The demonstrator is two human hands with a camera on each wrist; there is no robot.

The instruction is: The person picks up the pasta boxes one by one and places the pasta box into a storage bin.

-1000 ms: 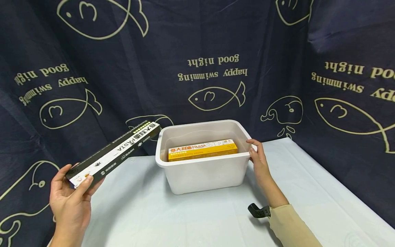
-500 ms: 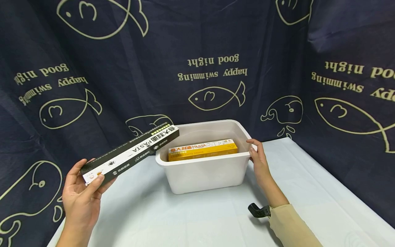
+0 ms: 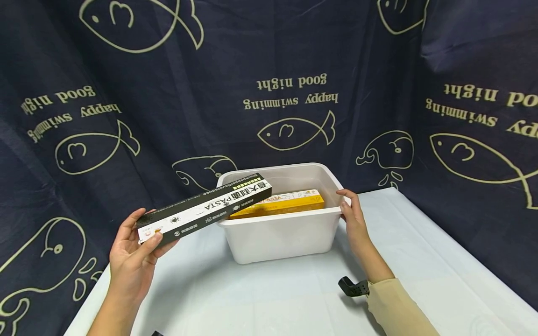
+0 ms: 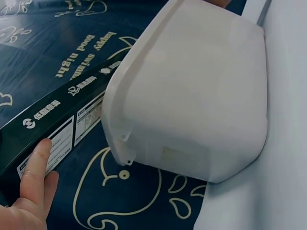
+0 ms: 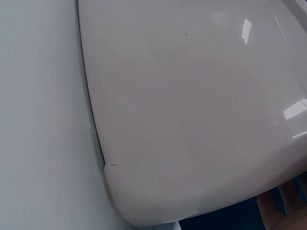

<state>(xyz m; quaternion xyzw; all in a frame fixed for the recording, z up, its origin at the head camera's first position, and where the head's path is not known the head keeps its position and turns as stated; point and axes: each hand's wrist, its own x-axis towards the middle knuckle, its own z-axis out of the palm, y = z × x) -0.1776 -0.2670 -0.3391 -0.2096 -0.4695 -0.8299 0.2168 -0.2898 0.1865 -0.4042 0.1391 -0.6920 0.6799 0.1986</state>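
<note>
My left hand [image 3: 136, 261] grips the near end of a long black-and-white pasta box [image 3: 201, 210], thumb on its printed side. The box slants up to the right, its far end over the left part of a white plastic bin [image 3: 286, 238]. In the left wrist view, fingers [image 4: 34, 175] lie along the dark side of the pasta box [image 4: 53, 117], beside the bin [image 4: 192, 91]. Inside the bin is a yellow pasta box [image 3: 294, 203], its left end partly hidden behind the black one. My right hand [image 3: 353, 217] holds the bin's right rim, fingers over the edge.
The bin stands on a pale blue tablecloth [image 3: 269, 298]. Behind and at both sides hangs a dark blue curtain [image 3: 210, 116] with fish and whale drawings. A black curved piece [image 3: 353, 287] sticks out from the right wrist by the beige sleeve [image 3: 395, 303].
My left hand has carried the black-and-white pasta box rightward, so its far end has come from beside the bin to above it. The right hand and the bin stay in place.
</note>
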